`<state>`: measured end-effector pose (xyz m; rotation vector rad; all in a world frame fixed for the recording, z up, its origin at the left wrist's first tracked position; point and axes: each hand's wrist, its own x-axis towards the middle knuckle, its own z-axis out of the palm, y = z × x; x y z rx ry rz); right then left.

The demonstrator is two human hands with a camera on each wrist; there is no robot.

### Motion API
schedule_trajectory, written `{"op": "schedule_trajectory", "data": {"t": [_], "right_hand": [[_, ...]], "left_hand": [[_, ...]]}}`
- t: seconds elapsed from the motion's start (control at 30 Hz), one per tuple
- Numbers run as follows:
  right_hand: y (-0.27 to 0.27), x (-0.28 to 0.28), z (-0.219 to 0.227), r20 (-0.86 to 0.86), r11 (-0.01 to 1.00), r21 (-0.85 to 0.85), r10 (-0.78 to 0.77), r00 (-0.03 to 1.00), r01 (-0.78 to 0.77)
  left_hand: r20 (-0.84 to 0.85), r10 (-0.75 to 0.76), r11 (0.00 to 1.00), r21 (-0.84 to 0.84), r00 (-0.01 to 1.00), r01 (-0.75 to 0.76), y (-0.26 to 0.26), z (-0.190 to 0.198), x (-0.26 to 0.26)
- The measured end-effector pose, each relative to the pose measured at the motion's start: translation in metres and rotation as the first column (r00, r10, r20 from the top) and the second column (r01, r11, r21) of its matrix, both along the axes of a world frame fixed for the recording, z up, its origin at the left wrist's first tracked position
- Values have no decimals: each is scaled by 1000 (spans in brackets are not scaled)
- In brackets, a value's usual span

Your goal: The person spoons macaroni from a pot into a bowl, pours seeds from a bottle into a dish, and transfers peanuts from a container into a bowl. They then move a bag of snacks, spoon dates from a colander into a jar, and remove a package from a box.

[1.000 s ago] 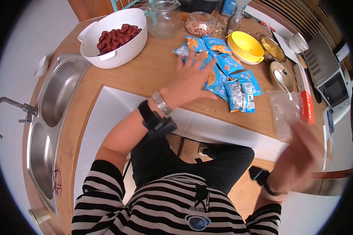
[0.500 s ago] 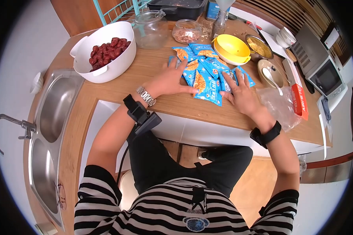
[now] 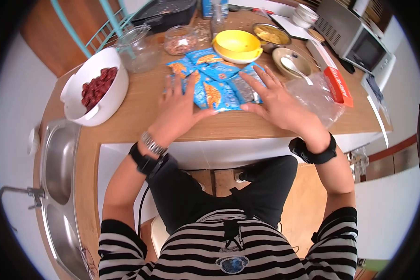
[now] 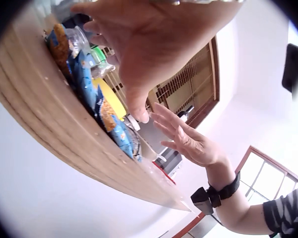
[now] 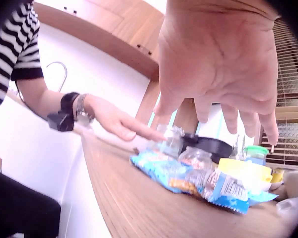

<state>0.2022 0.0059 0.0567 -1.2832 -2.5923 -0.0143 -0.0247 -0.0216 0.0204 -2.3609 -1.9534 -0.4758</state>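
Observation:
Several blue snack packets (image 3: 221,95) with orange pictures lie in a loose pile on the wooden counter. In the head view my left hand (image 3: 176,109) is spread at the pile's left side, fingertips over the packets there. My right hand (image 3: 284,106) is spread at the right side, its fingers overlapping a packet with a silvery back (image 3: 246,88). The left wrist view shows the left hand (image 4: 154,54) above the packets, fingers extended. From the right wrist, the right hand (image 5: 221,64) hangs over the packets with straight fingers. Neither hand grips anything.
A white pot of red dates (image 3: 99,88) stands left, near the sink (image 3: 60,144). Behind the pile are glass jars (image 3: 181,41), a yellow bowl (image 3: 238,44) and a metal bowl (image 3: 271,37). To the right are a beige bowl with a spoon (image 3: 291,63), a clear plastic bag (image 3: 317,95) and an orange-and-white box (image 3: 338,86).
The right hand came from the front right to the packets. Both hands now flank the pile, which is gathered closer together. The head view has shifted, so the counter things appear further left.

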Motion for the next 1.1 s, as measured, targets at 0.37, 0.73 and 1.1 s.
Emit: {"op": "schedule_trajectory", "data": {"t": [0.37, 0.73, 1.1], "right_hand": [[47, 225, -36, -579, 678, 106, -552, 599, 727], [72, 247, -78, -445, 519, -35, -773, 452, 854], [67, 260, -68, -530, 551, -97, -734, 425, 829]], "left_hand": [[266, -599, 779, -25, 755, 627, -7, -1, 121], [40, -653, 757, -4, 756, 654, 10, -32, 221], [581, -568, 723, 12, 584, 691, -7, 7, 184]]}}
